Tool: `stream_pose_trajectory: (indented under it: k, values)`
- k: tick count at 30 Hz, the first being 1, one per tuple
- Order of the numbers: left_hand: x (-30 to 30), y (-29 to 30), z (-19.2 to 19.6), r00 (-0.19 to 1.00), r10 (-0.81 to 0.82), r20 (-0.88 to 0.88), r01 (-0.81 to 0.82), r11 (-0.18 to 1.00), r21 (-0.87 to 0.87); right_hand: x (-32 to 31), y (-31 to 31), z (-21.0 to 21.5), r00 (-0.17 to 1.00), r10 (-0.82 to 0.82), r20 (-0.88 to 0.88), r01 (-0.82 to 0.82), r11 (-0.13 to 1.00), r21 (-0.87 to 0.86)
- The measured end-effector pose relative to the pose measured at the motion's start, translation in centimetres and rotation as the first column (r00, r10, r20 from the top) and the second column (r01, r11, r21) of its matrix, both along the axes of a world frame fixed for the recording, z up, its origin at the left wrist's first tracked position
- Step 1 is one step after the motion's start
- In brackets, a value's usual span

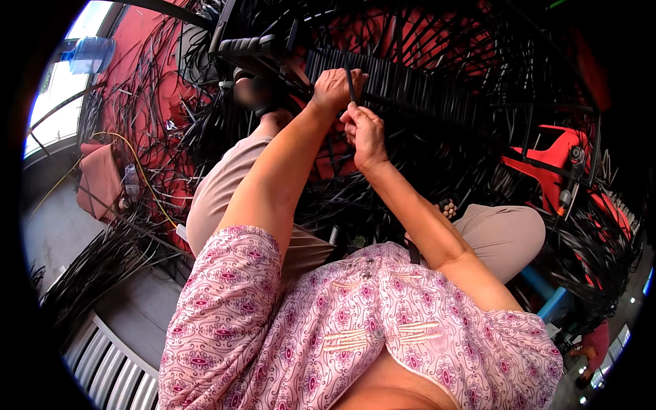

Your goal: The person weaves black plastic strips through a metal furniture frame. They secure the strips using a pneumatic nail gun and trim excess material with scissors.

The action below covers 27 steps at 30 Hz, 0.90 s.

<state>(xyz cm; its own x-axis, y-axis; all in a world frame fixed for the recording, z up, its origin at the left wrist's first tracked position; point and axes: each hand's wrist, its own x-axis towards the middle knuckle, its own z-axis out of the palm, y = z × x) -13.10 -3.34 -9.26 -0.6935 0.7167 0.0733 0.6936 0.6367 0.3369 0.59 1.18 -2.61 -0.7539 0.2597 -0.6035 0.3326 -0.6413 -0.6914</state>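
A dark panel (417, 92) of closely laid black strips spans the upper middle in front of me. My left hand (338, 89) is at its near left end, fingers bent in and closed; what they hold is hidden. Just below and to the right, my right hand (365, 134) pinches the lower end of a narrow flat black strip (350, 83) between thumb and fingers. From that pinch the strip runs upward, across the fingers of my left hand, to the panel's edge.
Loose black strips (147, 116) lie tangled over the red floor covering (133, 51). A red frame (557, 164) with a hand tool (567, 195) stands at right. At left are a pink cloth (98, 181), a blue water jug (91, 55) and a grey slatted seat (109, 359).
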Motion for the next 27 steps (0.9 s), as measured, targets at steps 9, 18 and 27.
stream_pose_trajectory:
  k: [9,18,27]
  values:
    - [-1.0,-1.2,-3.4,0.987,-0.161,-0.003,0.159,0.972,0.172,-3.1,4.3,0.5,0.928,0.308,-0.207,-0.236,0.92,0.313]
    - [-0.8,-1.1,0.7,0.971,-0.062,0.23,0.086,0.992,-0.095,-6.0,8.9,0.3,0.908,0.289,-0.302,-0.263,0.957,0.122]
    - [-0.9,-1.1,0.2,0.969,-0.037,0.245,0.058,0.995,-0.081,-6.0,8.4,-0.1,0.904,0.297,-0.309,-0.285,0.955,0.084]
